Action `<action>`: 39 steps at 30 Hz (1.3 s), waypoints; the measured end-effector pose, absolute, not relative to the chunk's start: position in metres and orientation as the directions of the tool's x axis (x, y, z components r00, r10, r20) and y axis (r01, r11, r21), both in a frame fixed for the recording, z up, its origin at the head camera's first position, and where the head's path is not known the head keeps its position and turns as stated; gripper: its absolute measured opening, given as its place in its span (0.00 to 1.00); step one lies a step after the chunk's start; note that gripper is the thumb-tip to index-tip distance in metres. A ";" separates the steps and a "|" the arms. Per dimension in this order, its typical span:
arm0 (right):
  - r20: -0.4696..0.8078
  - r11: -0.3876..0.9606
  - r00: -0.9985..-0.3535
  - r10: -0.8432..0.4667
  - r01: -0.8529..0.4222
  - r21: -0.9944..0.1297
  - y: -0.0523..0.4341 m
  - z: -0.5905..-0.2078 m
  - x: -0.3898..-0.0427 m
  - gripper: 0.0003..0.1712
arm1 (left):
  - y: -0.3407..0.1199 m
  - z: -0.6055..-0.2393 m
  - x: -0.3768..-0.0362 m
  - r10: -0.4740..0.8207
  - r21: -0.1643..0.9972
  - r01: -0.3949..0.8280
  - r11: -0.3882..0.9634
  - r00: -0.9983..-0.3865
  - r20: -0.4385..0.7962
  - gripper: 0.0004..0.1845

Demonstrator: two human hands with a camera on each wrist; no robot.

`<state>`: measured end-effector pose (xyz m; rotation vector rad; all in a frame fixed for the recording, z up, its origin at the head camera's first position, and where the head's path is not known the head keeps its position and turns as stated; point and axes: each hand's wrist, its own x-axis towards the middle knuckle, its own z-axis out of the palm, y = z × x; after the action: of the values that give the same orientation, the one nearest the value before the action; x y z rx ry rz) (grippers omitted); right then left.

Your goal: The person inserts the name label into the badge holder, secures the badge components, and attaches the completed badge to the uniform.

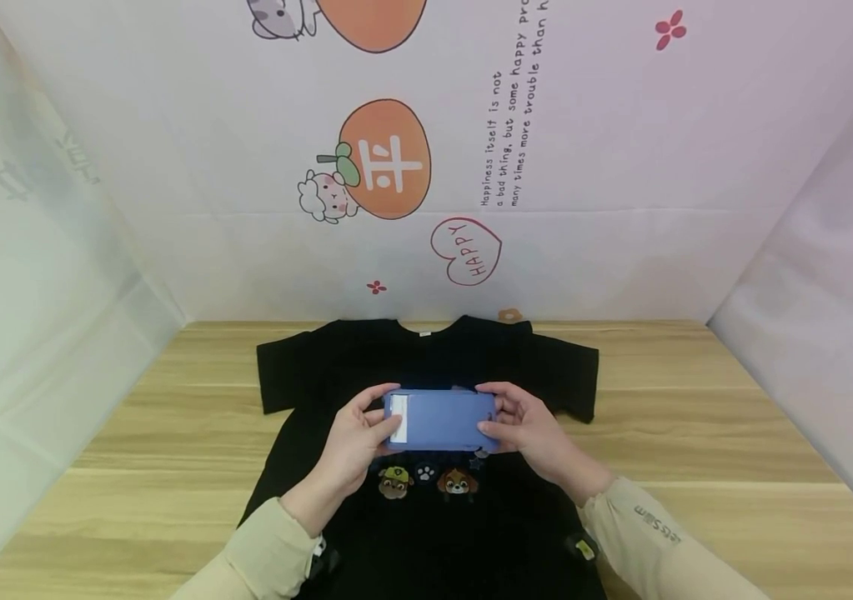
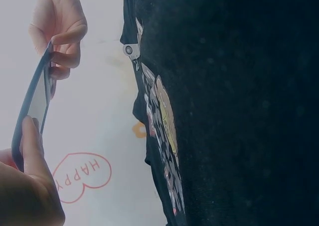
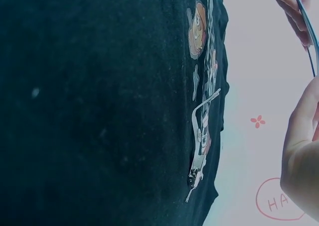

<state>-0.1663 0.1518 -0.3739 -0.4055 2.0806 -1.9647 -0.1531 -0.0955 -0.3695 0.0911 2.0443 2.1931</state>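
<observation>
A black T-shirt (image 1: 426, 358) with cartoon dog prints lies flat on the wooden table (image 1: 696, 433), collar toward the wall. Above its chest both hands hold a flat blue rectangular card (image 1: 443, 419) with a white strip at its left end. My left hand (image 1: 354, 437) pinches the left end and my right hand (image 1: 519, 425) pinches the right end. In the left wrist view the card (image 2: 32, 104) shows edge-on between the left thumb (image 2: 32, 146) and the right hand's fingers (image 2: 62, 36). The right wrist view shows the shirt's print (image 3: 199, 61) and the card's thin edge (image 3: 310, 31).
A printed backdrop (image 1: 426, 167) with cartoon persimmons, text and a "HAPPY" heart (image 1: 466, 250) stands behind the table. Pale sheets close off the left and right sides. Bare wood lies either side of the shirt. Beige sleeves (image 1: 644, 525) cover both forearms.
</observation>
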 end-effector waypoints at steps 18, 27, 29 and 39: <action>-0.015 0.046 -0.939 -0.344 -0.001 -0.999 0.164 -0.378 -0.166 0.26 | -0.097 -0.370 -0.153 0.166 0.995 -0.077 -0.069 -0.984 -0.065 0.24; -0.006 0.032 -0.951 -0.308 -0.004 -0.999 0.169 -0.375 -0.164 0.23 | -0.093 -0.371 -0.154 0.185 0.995 -0.065 -0.076 -0.981 -0.050 0.23; -0.006 0.027 -0.953 -0.304 -0.002 -1.000 0.169 -0.374 -0.165 0.23 | -0.092 -0.370 -0.154 0.184 0.995 -0.062 -0.076 -0.982 -0.047 0.23; -0.005 0.002 -0.950 -0.312 0.004 -1.000 0.167 -0.375 -0.164 0.20 | -0.091 -0.371 -0.153 0.173 0.995 -0.070 -0.076 -0.983 -0.056 0.23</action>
<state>-0.1645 0.1665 -0.3750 -0.3232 2.0492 -2.0465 -0.1534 -0.0914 -0.3707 0.1139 2.0135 2.1871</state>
